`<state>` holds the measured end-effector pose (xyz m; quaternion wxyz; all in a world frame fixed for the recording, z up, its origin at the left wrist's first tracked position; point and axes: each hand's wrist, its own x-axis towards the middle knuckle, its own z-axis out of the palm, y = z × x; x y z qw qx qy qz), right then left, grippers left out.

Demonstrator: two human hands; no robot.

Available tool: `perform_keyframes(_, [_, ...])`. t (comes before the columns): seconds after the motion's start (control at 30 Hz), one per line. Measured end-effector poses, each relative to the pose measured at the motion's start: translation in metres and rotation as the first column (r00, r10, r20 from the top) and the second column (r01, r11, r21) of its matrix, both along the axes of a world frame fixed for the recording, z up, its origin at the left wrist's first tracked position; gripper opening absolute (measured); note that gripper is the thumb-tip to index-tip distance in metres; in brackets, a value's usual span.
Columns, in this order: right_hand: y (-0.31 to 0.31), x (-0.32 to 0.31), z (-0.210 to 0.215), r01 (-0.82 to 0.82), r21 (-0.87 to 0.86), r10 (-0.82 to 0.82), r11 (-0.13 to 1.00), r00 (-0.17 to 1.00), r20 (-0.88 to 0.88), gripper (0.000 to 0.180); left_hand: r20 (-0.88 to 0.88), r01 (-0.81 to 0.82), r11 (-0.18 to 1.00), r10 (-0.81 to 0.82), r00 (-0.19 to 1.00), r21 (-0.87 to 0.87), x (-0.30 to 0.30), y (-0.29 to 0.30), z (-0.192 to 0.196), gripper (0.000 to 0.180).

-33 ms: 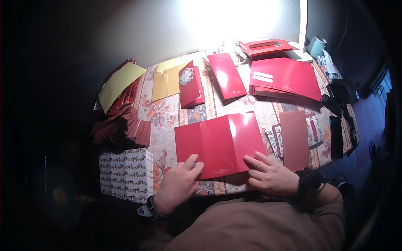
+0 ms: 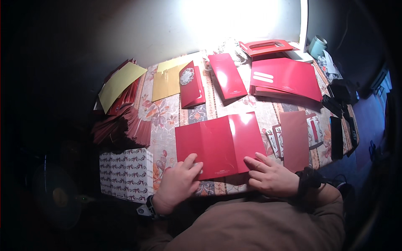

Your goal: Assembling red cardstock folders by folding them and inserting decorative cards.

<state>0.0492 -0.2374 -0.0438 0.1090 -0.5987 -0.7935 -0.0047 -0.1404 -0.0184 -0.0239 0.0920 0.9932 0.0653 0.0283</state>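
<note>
A glossy red folded card (image 2: pixel 215 144) lies opened out in front of me, with creases running away from me and small print near its lower edge. My left hand (image 2: pixel 178 182) is closed at the card's near left corner, its fingers bent over the edge. A small pale bit shows beside those fingertips; I cannot make out what it is. At the near right edge, my right hand (image 2: pixel 270 173) has its fingers over the card and its thumb out of sight. Beyond stand a red card with a silvery ornament (image 2: pixel 187 77) and a plain folded red card (image 2: pixel 228 76).
A stack of red sheets (image 2: pixel 289 77) and a red piece with a cut-out (image 2: pixel 266 47) lie back right. Patterned cards under a brownish-red envelope (image 2: pixel 294 140) are at right. At left are yellow sheets (image 2: pixel 121 85), dark red envelopes (image 2: pixel 136 127) and a patterned stack (image 2: pixel 124 173).
</note>
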Motion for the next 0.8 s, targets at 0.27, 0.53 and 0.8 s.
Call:
perform_keyframes(0.27, [0.001, 0.010, 0.003, -0.049, -0.117, 0.036, 0.992, 0.992, -0.118, 0.012, 0.091, -0.267, 0.949, 0.284, 0.954, -0.167, 0.048, 0.026, 0.015, 0.025])
perform_keyframes(0.53, [0.002, 0.015, -0.001, -0.110, -0.116, 0.073, 0.987, 0.956, -0.284, 0.012, 0.240, -0.586, 0.794, 0.608, 0.757, -0.164, 0.123, 0.081, -0.022, 0.042])
perform_keyframes(0.8, [-0.002, 0.022, -0.009, -0.138, -0.077, 0.082, 0.987, 0.863, -0.499, 0.012, 0.329, -0.626, 0.763, 0.640, 0.695, -0.162, 0.152, 0.110, -0.064, 0.071])
